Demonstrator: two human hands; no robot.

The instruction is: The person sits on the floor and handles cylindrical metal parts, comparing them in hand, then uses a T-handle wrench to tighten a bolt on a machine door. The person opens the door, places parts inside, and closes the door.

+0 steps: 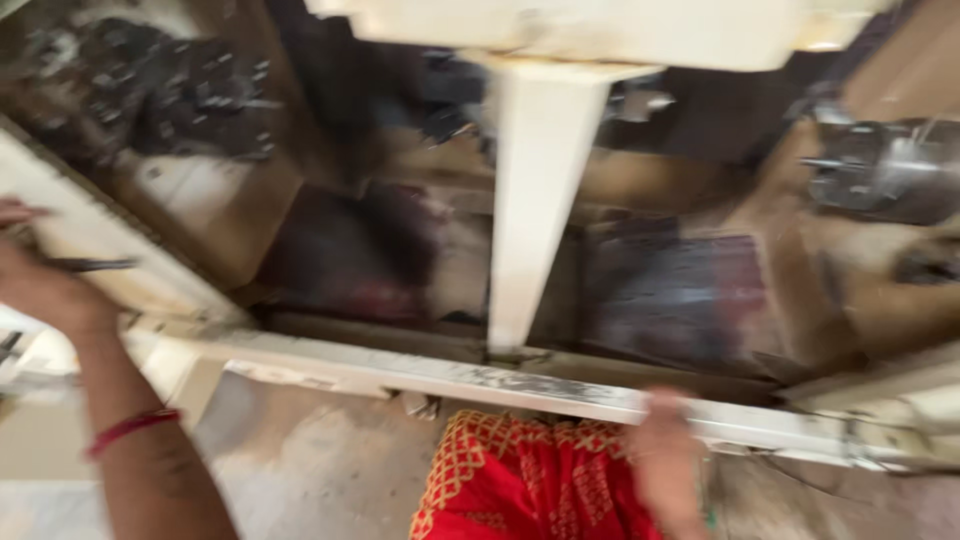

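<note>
The picture is smeared by motion. My left hand (40, 280) is at the left edge, curled on a thin dark tool (95, 265) and resting against the slanted cream bar of a machine frame (90, 235). A red thread bangle is on that wrist. My right hand (665, 450) presses on the lower cream frame rail (450, 375), fingers up on its edge; I cannot tell whether it holds anything. Red patterned cloth (520, 480) of my clothing lies just below the rail.
A cream upright post (535, 200) runs from the top beam down to the rail. Behind the frame are dark machine parts and small metal pieces (170, 90) at upper left, and a shiny metal chuck (880, 170) at right. Grey concrete floor (300, 470) is below.
</note>
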